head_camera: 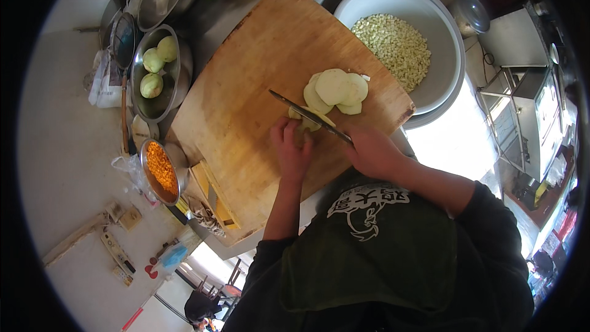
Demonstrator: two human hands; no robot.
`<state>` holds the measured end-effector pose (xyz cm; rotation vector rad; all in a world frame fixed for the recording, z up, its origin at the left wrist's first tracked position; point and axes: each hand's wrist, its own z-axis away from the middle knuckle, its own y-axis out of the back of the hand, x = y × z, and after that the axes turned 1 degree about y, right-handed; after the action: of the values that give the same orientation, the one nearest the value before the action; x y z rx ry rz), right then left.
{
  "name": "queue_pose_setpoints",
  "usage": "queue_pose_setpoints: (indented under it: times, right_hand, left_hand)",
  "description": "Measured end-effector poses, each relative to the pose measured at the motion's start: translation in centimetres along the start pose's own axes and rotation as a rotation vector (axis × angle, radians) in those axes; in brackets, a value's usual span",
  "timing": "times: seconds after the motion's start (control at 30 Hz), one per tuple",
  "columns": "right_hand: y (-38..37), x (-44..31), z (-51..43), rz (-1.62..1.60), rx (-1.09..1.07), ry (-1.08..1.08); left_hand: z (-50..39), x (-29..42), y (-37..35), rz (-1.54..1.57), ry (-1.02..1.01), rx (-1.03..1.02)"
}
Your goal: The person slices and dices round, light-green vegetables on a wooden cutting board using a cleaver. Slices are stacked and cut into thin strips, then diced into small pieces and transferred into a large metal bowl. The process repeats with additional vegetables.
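Note:
On the large wooden cutting board [249,74], my right hand [373,150] is closed around the handle of a kitchen knife [309,115]. Its blade lies over a pale green vegetable piece [310,124], and slices show on both sides of it. My left hand [292,145] has its fingertips on that piece, close to the blade. A loose pile of round, pale green slices [334,88] sits just beyond the knife, towards the board's right corner.
A white basin [440,69] of diced pale vegetable [394,48] stands beyond the board at the right. To the left are an oval metal bowl [173,85] with whole peeled vegetables [153,60], a metal bowl of chopped orange food [161,168] and a yellow-framed slicer [213,196].

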<state>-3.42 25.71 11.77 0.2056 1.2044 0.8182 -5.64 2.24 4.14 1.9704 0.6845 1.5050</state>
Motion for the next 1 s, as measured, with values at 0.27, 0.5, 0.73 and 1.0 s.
queue_pose_setpoints:
  times: [0.27,0.5,0.73,1.0]
  right_hand:
    - [2.9,-3.2,2.5,0.068,-0.09,-0.057]
    - [1.0,-2.3,1.1,0.074,-0.127,-0.131]
    - [-4.5,0.0,-5.8,0.118,-0.151,-0.124]
    - [-2.1,-0.1,-3.8,0.022,-0.117,-0.128]
  left_hand:
    - [0.1,0.2,-0.4,0.028,0.045,0.011]
    - [0.1,0.1,-0.2,0.028,0.023,-0.039]
    - [0.1,-0.3,-0.4,-0.044,-0.055,0.023]
    - [0.7,-0.4,-0.6,0.019,-0.03,-0.001]
